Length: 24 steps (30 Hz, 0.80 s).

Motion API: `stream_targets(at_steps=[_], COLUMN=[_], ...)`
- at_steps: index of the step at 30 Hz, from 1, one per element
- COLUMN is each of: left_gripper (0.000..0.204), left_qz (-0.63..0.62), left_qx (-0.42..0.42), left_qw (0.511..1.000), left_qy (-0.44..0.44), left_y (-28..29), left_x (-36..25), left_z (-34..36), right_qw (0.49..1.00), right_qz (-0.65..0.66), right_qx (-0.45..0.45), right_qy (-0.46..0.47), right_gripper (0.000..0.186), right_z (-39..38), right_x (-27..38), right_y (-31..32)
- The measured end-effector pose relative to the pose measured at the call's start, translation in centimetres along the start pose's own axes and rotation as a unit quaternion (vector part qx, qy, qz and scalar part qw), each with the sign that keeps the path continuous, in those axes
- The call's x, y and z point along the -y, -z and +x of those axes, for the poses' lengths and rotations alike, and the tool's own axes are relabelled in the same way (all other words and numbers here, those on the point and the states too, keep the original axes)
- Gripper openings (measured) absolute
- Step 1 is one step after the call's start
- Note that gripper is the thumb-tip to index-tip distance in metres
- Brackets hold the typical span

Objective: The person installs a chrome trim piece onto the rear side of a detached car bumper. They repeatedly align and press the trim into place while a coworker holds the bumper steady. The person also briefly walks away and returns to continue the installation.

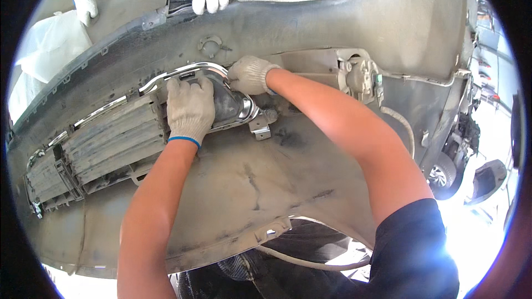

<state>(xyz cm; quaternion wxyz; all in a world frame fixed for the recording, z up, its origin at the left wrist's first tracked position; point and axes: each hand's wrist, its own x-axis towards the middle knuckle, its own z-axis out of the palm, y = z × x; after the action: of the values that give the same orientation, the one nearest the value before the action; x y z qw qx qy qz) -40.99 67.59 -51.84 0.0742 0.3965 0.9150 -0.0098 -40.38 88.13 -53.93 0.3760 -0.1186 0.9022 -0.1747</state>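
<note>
My left grip (pixel 191 105) curls half-closed over the black plastic bezel (pixel 224 103), my right grip (pixel 249 75) bunches at its chrome trim (pixel 205 65) — whether either has firm hold, I cannot tell. Both pieces sit along the dusty bumper cover (pixel 321 166).

A dusty bumper cover (pixel 221 182), its inner side showing, carries a slatted grille (pixel 111 138) toward its left edge, a black plastic housing (pixel 226 103) with chrome trim (pixel 208 65) near its middle, 1 metal bracket (pixel 260 129) beside the housing, and a pale hose (pixel 406 123) near its right edge.
</note>
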Motion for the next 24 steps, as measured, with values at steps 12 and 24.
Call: stream_targets(at_steps=[12,24], left_gripper=[0.043,0.042], left_qz=[0.007,0.020], left_qx=[0.077,0.023], left_qw=[0.997,0.999], left_qy=[0.030,0.018], left_y=[0.7,0.4], left_x=[0.0,0.0], left_z=[-0.1,-0.2], right_qw=[0.986,0.980], right_qz=[0.058,-0.001], right_qx=[-0.103,-0.197], right_qy=[-0.119,-0.039], right_gripper=[0.026,0.025], right_z=[-2.6,-2.2], right_x=[1.3,1.4], right_y=[-0.7,-3.6])
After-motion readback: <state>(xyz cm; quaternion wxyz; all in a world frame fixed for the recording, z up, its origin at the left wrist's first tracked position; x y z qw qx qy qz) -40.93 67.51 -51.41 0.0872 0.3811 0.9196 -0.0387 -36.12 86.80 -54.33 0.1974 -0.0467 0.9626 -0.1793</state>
